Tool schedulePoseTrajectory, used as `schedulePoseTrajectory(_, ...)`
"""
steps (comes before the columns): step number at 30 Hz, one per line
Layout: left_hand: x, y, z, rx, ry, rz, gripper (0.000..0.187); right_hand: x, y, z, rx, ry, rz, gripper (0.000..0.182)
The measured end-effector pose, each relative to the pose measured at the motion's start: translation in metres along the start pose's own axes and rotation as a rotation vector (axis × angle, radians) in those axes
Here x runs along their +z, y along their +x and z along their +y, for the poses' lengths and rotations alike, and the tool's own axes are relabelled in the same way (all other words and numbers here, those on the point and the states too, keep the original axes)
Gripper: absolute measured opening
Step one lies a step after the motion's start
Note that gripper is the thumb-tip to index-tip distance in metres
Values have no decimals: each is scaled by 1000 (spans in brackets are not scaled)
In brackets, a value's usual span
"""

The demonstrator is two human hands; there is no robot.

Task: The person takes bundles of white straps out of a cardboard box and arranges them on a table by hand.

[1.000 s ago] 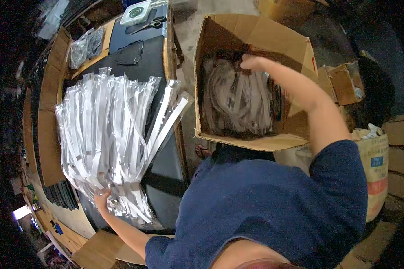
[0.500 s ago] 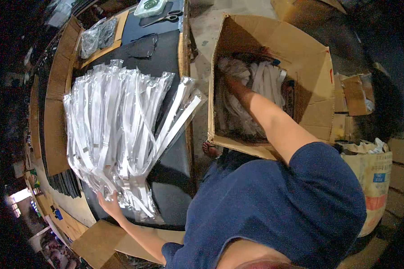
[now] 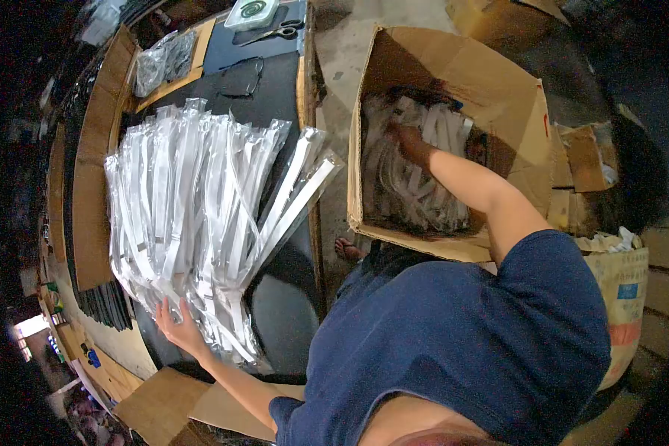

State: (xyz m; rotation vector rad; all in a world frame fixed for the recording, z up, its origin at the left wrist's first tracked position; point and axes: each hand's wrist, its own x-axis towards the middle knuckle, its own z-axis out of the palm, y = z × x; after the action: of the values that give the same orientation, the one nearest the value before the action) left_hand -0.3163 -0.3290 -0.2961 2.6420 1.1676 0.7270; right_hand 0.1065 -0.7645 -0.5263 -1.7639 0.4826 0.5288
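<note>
A wide pile of white straps in clear plastic sleeves (image 3: pixel 193 201) lies fanned out on the black table. My left hand (image 3: pixel 180 327) rests at the lower left end of the pile with its fingers spread. Inside the large open cardboard box (image 3: pixel 490 82) on the right, more wrapped white straps (image 3: pixel 442 134) lie in shadow. My right hand (image 3: pixel 409 137) is down in this box, over the straps. Its fingers are dark and blurred, so their grip cannot be made out.
Scissors (image 3: pixel 284 31), a white container (image 3: pixel 251 13) and eyeglasses (image 3: pixel 254 82) lie at the table's far end, near a clear plastic bag (image 3: pixel 154 68). A printed sack (image 3: pixel 623 297) stands at the right. A foot (image 3: pixel 346 249) shows below the table edge.
My right hand has moved right and slightly down inside the box. My left hand has shifted slightly up and left, with its fingers more visible.
</note>
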Motion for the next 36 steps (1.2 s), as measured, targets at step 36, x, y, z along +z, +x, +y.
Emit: schedulePoseTrajectory(36,64,52,472,1010,-1368,-746,80,-158,-319,-307,-418,-327,-771,38)
